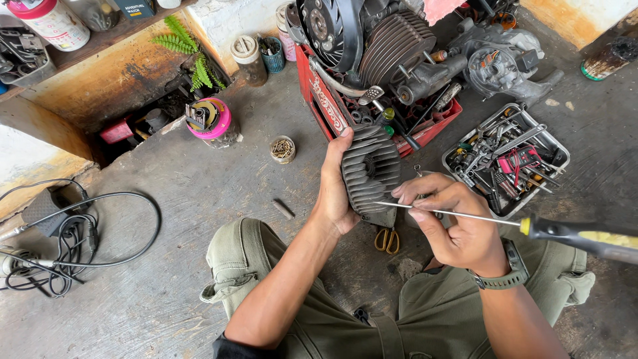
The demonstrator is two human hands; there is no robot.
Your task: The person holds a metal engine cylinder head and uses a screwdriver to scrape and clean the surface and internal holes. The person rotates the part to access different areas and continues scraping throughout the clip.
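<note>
Dark grey finned metal is what both hands meet on: a cylinder head [370, 169], ribbed with cooling fins, is held up above the person's lap, in front of a red crate [325, 106] that carries a stripped engine [392, 46] at the far side of the concrete floor [199, 193]. The left hand [335, 189] has it from the left, thumb over the near edge and fingers wrapped behind, so that grip is closed firmly around the part's left flank. The right hand [452, 223] sits just right of the head, and its grip is pinched shut on the thin steel shaft of a screwdriver [465, 214], thumb and forefinger close to the tip. The tool's long axis runs nearly level from the black and yellow handle at the far right edge of the view leftward, and the tip lies at the lower right of the fins, touching or almost touching them; I cannot tell which. So the finned part lies left of the right hand, along the line of the shaft. A pair of yellow-handled scissors [387, 240] lies on the floor below the head, and a metal tray of tools [508, 159] stands to the right, near the right hand
</note>
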